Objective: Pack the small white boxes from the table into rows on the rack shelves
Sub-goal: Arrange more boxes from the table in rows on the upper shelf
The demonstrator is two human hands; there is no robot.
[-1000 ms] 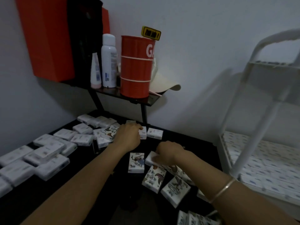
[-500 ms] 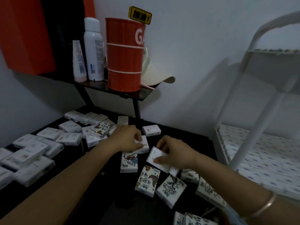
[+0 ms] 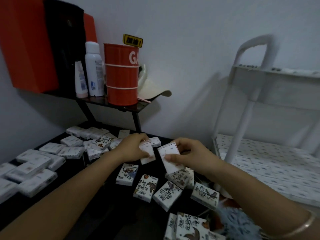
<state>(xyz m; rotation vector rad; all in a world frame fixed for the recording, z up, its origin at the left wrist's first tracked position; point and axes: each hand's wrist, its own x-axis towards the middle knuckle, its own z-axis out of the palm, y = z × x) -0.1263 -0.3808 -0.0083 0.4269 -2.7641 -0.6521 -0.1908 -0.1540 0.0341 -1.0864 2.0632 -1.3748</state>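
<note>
White tubing frames the rack (image 3: 242,129) beside the desk's right edge, its lower shelf lined with rows of packed boxes (image 3: 268,161). Across the black desk (image 3: 110,201), loose small white boxes (image 3: 34,170) lie scattered from the left edge to the near right corner. Above the desk's middle, the left hand (image 3: 133,148) pinches a plain box (image 3: 148,152), and the right hand (image 3: 190,156) grips a second box (image 3: 170,158) just beside it.

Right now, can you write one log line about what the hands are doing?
left hand holds white box | right hand holds second box | both over table | rack lower shelf: rows packed
</note>
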